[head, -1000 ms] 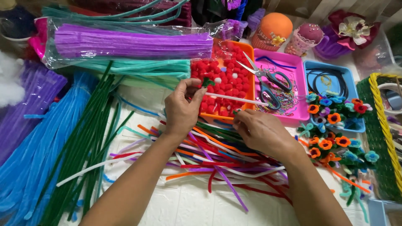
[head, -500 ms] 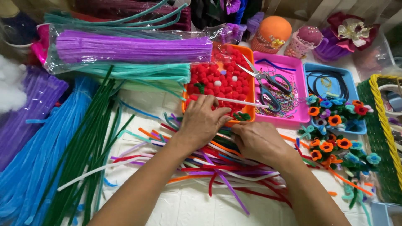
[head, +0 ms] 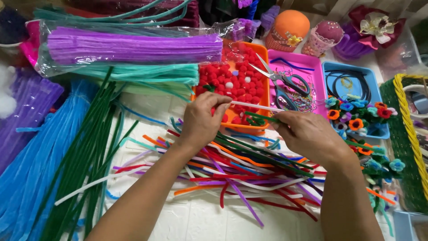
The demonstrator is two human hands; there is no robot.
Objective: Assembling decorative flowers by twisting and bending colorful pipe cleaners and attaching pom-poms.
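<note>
Holding a thin white stick [head: 256, 106] between both hands over the front edge of the orange tray [head: 265, 96] of red pompoms [head: 232, 85]. Left hand [head: 203, 120] is closed in a pinch on the stick's left end, fingers curled, back of hand toward the camera. Right hand [head: 307, 134] is closed too, fingertips pinching a short dark green pipe cleaner [head: 258, 118] where it meets the stick's right end; whether it also grips the stick itself is hard to tell. The stick's long axis runs nearly left to right across the view, tilted slightly down toward the right, so it spans the gap between the two hands, each at one end. The green piece lies just under the stick, roughly parallel, touching it near the right fingertips. Both hands are equally close to the stick; the right one is nearer the green piece. Under the hands a loose pile of mixed pipe cleaners [head: 240, 174] in red, orange, purple, white and green is spread on the white table [head: 196, 218]. Left of the pile: long dark green stems [head: 84, 151] and a blue bundle [head: 40, 169]. At the back a bagged purple bundle [head: 133, 47] lies on a teal one. Right of the orange tray, a pink tray [head: 312, 67] with scissors [head: 281, 82] and a blue tray [head: 376, 131] with small finished flowers [head: 356, 116] on its front edge. A green and yellow woven basket [head: 405, 134] sits at far right.
</note>
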